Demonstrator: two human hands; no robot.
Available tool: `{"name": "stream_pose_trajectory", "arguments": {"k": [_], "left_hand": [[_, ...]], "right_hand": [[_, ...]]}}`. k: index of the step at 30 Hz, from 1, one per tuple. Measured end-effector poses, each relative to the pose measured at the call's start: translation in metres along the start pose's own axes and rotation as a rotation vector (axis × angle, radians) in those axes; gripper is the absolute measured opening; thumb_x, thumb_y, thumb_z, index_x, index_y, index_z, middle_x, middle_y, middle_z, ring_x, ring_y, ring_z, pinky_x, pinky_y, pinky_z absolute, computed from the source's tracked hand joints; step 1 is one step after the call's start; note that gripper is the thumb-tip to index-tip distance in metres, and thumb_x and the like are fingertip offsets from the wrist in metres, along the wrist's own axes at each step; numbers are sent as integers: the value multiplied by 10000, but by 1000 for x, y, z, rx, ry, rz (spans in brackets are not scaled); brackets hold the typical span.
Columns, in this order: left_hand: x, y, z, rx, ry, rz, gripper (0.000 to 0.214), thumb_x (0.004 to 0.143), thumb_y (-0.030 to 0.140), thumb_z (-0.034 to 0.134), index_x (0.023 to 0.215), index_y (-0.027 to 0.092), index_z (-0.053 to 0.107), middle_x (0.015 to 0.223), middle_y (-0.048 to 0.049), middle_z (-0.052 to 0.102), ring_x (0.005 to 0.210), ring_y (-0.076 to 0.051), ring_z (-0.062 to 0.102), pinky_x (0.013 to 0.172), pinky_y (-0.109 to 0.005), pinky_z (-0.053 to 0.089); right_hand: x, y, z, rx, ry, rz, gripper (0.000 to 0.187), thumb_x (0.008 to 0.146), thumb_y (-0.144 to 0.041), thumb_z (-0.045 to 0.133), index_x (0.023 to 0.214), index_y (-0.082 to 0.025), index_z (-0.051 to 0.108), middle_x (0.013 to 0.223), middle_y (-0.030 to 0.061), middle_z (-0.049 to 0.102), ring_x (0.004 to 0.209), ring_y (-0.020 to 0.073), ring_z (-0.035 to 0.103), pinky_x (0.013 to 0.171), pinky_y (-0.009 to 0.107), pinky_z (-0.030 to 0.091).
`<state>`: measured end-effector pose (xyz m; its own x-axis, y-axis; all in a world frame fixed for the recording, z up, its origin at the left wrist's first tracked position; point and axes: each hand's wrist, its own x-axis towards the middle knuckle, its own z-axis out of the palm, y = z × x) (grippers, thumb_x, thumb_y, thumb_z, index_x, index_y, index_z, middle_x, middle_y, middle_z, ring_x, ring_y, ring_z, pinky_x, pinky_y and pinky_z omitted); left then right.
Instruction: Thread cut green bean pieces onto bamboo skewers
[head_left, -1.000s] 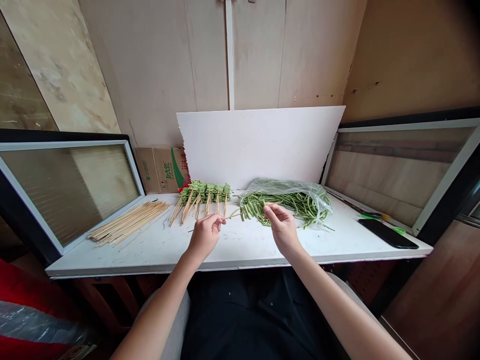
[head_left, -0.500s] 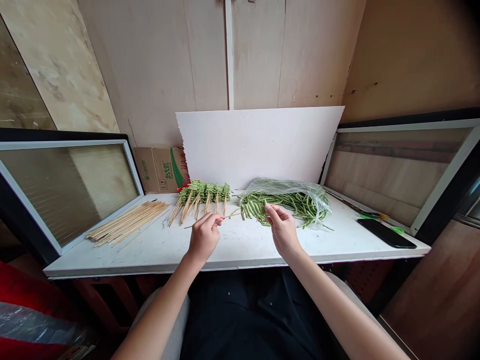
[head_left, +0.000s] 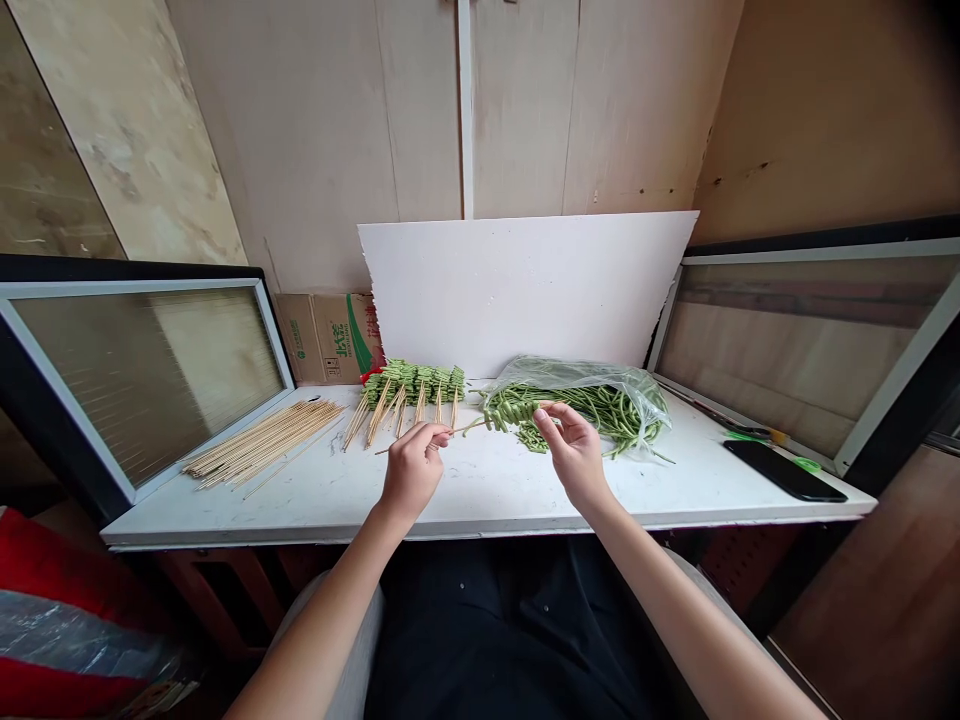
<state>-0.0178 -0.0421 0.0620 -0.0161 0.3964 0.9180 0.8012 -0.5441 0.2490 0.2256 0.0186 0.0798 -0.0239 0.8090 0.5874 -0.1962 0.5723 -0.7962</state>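
Note:
My left hand (head_left: 411,468) pinches a thin bamboo skewer (head_left: 459,430) over the white table (head_left: 480,490); the stick points right, toward cut green bean pieces (head_left: 504,412). My right hand (head_left: 576,452) hovers at the near edge of those pieces, thumb and fingers curled in a pinch on a bean piece. Behind it lies a clear plastic bag of long green beans (head_left: 600,400). A row of finished bean skewers (head_left: 411,388) rests left of the bag. A pile of bare skewers (head_left: 262,442) lies at the far left of the table.
A white board (head_left: 525,290) leans against the wall behind the table. A cardboard box (head_left: 330,338) stands at the back left. A black phone (head_left: 784,470) and green-handled scissors (head_left: 750,436) lie at the right. Framed glass panels flank both sides.
My right hand has shifted slightly right and lifted its fingers at the bean pieces. The left hand keeps the skewer in nearly the same place. The camera view moved a little.

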Motion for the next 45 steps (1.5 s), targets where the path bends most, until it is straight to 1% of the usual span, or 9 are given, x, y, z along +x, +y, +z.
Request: {"name": "stream_pose_trajectory", "arguments": {"k": [2,6,13,24,28,32,37,42,45], "left_hand": [[0,1,0,-22,-11,-20,381,833,-80,465,935,191,712,803,-24,750,762,-171,744,688,-245,577],[-2,4,2,-65,-25,-47,384,838,-77,454,922,193,714,800,-22,749,750,-164,740,685,-243,578],[-10,11,11,-85,-14,-63,401,840,-81,435,937,196,708,816,-24,745,771,-164,749,702,-249,593],[-15,14,16,-35,12,-25,429,811,-106,427,942,194,704,837,-26,754,786,-168,757,708,-249,593],[-12,14,16,-66,-2,-108,344,877,-46,466,916,194,709,776,-19,739,766,-175,749,700,-260,581],[-7,17,15,-102,-1,-224,217,984,114,538,878,195,709,724,-13,732,681,-174,717,667,-272,550],[-8,19,16,-130,-17,-265,213,1029,208,543,909,193,718,708,-11,726,632,-165,696,647,-270,533],[-9,20,18,-143,-45,-232,220,1029,191,536,908,196,719,737,-21,735,661,-167,701,669,-271,542],[-9,22,18,-150,-51,-211,217,1021,168,535,912,194,720,733,-23,729,679,-170,702,677,-271,541]], "right_hand": [[0,0,0,-31,-12,-31,347,891,-579,761,956,-240,731,1043,66,707,771,173,557,686,321,461],[-3,-2,2,-78,-11,-62,393,918,-638,699,942,-246,682,900,37,647,738,181,514,677,325,435],[-9,-4,9,-77,85,-53,437,920,-694,662,932,-258,641,840,31,596,763,202,505,707,338,430],[-10,-2,12,91,170,98,398,848,-633,769,877,-250,666,842,15,605,781,185,526,699,314,459],[-6,-1,8,105,136,119,373,824,-597,812,937,-253,723,942,30,688,847,193,596,710,308,477],[-3,3,8,111,83,165,447,774,-584,863,1076,-265,779,1086,65,752,971,234,654,747,327,494],[-8,9,15,68,-92,244,434,706,-574,914,977,-247,825,1068,88,781,972,254,671,755,344,505],[-15,6,21,78,-132,243,379,694,-565,923,845,-239,803,930,63,775,888,240,672,739,344,511],[-16,5,23,68,-133,238,376,695,-568,923,814,-236,793,891,57,769,834,227,659,732,344,511]]}}
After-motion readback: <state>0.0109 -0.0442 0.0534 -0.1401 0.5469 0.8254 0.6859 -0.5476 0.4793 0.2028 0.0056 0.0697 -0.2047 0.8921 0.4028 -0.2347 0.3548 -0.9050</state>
